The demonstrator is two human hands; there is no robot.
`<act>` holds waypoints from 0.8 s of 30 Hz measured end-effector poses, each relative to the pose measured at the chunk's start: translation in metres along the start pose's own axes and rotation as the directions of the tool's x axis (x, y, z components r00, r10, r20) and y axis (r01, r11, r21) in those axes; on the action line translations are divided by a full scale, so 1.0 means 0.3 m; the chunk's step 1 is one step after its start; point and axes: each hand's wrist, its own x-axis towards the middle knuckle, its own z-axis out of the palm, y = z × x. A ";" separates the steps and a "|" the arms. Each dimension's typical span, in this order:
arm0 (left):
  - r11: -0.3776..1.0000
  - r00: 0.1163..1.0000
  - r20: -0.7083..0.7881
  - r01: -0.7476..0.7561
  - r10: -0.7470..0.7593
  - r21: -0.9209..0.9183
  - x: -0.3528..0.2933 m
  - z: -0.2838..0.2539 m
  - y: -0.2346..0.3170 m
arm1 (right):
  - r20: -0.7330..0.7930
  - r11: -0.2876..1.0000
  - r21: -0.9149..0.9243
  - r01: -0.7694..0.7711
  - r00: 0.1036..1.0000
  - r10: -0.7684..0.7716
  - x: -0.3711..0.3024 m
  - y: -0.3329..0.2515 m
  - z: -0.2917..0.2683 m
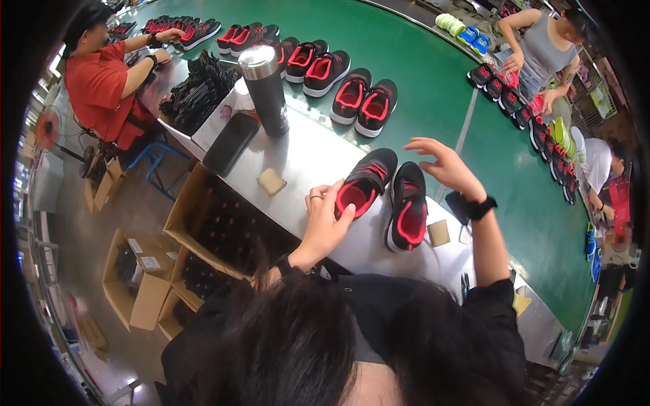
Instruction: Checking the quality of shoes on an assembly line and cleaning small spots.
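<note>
A pair of black sneakers with red lining and laces sits on the metal worktop [325,155] before me. My left hand [323,218] grips the left sneaker [376,172] at its heel, thumb on one side and fingers on the other. Beside it, toe pointing away from me, rests the right sneaker [409,196]. Above and to the right of that shoe is my right hand [450,168], fingers apart and holding nothing. A small tan square pad [439,233] lies right of the shoes, and another pad [271,181] lies to the left.
A dark tumbler [267,95], a black phone-like slab [231,144] and a box of black parts [200,95] stand at left. Several sneakers [376,108] line the green conveyor [433,81]. Cardboard boxes [152,271] are on the floor. Co-workers [108,81] work at both sides.
</note>
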 end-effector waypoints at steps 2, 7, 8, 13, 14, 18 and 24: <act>1.000 0.999 -0.033 0.006 -0.006 -0.024 -0.007 0.020 -0.044 | -0.276 0.996 -0.070 0.054 0.958 -0.072 -0.096 0.128 0.084; 0.977 0.984 0.052 0.174 -0.168 -0.125 0.050 0.035 -0.062 | -0.370 0.753 0.616 -0.233 0.758 0.537 -0.317 0.101 0.371; 0.988 0.988 0.060 0.143 -0.140 -0.049 0.055 0.040 -0.070 | -0.327 0.685 0.667 -0.293 0.710 0.623 -0.338 0.067 0.400; 0.992 0.982 0.170 0.092 -0.077 -0.083 0.048 0.069 -0.111 | -0.530 0.910 0.379 -0.168 0.767 0.362 -0.422 0.109 0.495; 0.875 0.896 0.396 0.344 -0.198 -0.340 0.049 0.034 -0.052 | -0.330 0.723 0.661 -0.203 0.786 0.523 -0.421 0.069 0.446; 0.271 0.565 0.772 0.823 -0.291 -0.500 0.019 -0.031 0.098 | -0.251 0.338 0.934 0.117 0.887 0.388 -0.460 0.092 0.503; 0.195 0.581 0.765 0.814 -0.279 -0.547 -0.035 -0.058 0.124 | -0.273 0.152 0.958 0.243 0.934 0.230 -0.473 0.081 0.552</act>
